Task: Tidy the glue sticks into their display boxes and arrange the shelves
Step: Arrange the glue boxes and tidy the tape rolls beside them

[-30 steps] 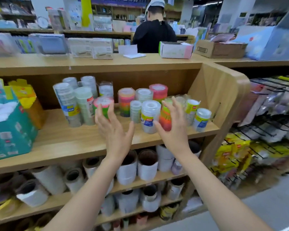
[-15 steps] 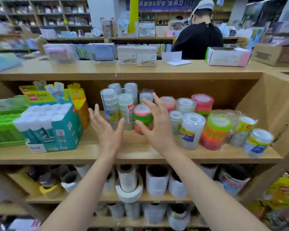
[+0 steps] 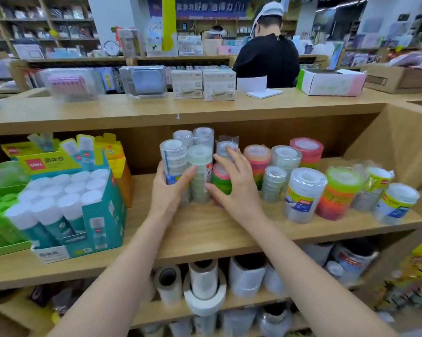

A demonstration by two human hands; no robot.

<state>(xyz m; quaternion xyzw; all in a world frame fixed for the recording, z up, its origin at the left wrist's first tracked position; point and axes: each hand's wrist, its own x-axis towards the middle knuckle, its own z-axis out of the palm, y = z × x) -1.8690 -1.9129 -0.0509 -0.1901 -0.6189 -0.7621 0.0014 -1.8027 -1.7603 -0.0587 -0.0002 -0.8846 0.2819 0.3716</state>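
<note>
Mid shelf (image 3: 205, 234): approx. 14 tape stacks (image 3: 304, 193), 10 clear, 4 coloured. Left of frame: 3 glue-stick boxes (image 3: 103, 215).

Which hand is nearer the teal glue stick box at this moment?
Left. The left hand grips a clear tape stack to the right of the teal glue stick box; the right hand rests on the pink-and-green tape stack farther right.

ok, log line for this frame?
left hand: grips clear tape stack | right hand: touches pink-green tape stack | glue stick box: untouched
</note>
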